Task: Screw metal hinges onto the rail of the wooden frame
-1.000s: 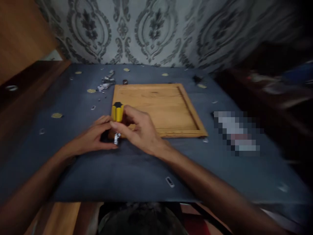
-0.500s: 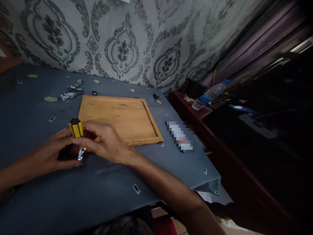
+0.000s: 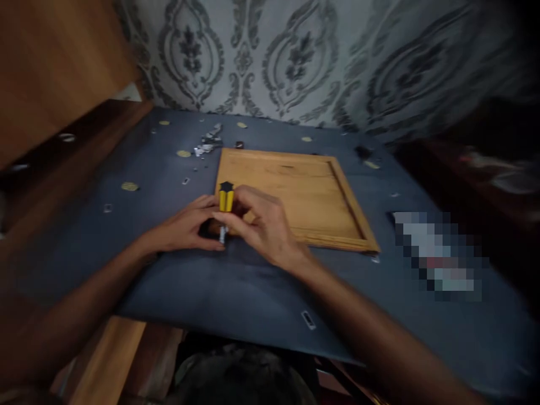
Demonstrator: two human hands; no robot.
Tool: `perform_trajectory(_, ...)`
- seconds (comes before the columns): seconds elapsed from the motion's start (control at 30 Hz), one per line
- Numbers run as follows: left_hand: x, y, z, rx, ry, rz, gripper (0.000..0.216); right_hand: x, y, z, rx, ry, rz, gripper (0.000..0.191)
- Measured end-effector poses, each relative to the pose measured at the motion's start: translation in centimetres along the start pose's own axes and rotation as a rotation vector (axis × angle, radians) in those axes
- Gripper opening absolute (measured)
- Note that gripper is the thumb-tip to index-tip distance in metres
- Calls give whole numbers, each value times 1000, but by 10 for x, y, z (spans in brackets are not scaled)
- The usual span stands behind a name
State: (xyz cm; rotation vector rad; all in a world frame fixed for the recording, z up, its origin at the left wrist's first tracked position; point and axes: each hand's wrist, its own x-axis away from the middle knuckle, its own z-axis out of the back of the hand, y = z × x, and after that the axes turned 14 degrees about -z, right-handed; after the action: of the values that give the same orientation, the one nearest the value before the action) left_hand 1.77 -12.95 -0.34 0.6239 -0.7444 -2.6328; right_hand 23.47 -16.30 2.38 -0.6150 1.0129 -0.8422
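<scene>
A wooden panel with a raised frame (image 3: 287, 197) lies flat on the cloth-covered table. At its near left corner my right hand (image 3: 268, 225) is closed around a screwdriver (image 3: 226, 198) with a yellow and black handle, held upright. The screwdriver's tip is hidden behind my fingers. A small silver metal hinge (image 3: 223, 234) sits below the handle at that corner. My left hand (image 3: 192, 228) is curled against the corner, its thumb at the hinge and its fingers behind it, gripping the hinge.
Several silver hinges (image 3: 208, 140) are heaped on the blue-grey tablecloth (image 3: 236, 298) behind the panel's left end. A small dark box (image 3: 239, 144) stands by the far edge. A blurred-out flat object (image 3: 434, 256) lies right. Brown wooden furniture (image 3: 59, 73) borders the left side.
The view has swung left, so the panel and both hands appear farther right and more furniture shows at left. Both hands keep their hold, with the screwdriver still upright at the corner.
</scene>
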Motion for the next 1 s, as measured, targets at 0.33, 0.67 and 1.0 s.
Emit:
perform_trajectory(0.33,-1,5,7,-7,-33,55,47,1,-25,15,-201,321,-182,28)
perform_trajectory(0.67,-1,6,6,-17,-30,62,47,9,-1,3,-97,116,-192,35)
perform_trajectory(1.0,-1,4,6,-11,-30,67,46,8,2,1,-66,125,-124,30)
